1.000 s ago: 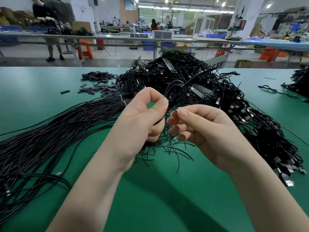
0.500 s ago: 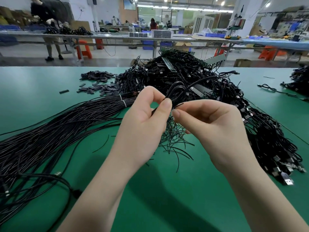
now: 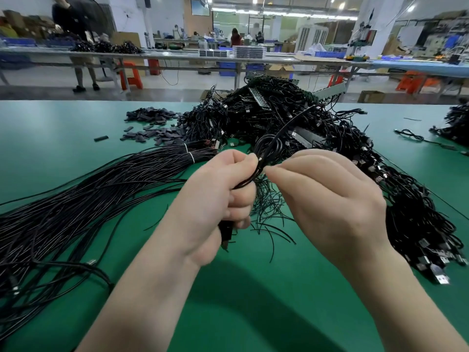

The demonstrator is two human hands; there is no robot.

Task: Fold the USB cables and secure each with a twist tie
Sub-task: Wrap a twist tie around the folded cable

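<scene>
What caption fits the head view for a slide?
Left hand grips a folded USB cable while the right hand pinches at its middle, above loose twist ties on the green table.

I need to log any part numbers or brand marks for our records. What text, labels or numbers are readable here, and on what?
None can be read.
The folded cable gripped by the left hand and pinched by the right hand: no visible print.
USB plugs in the pile: any marks too blurred.
Wall screen far behind: too small and blurred.
</scene>
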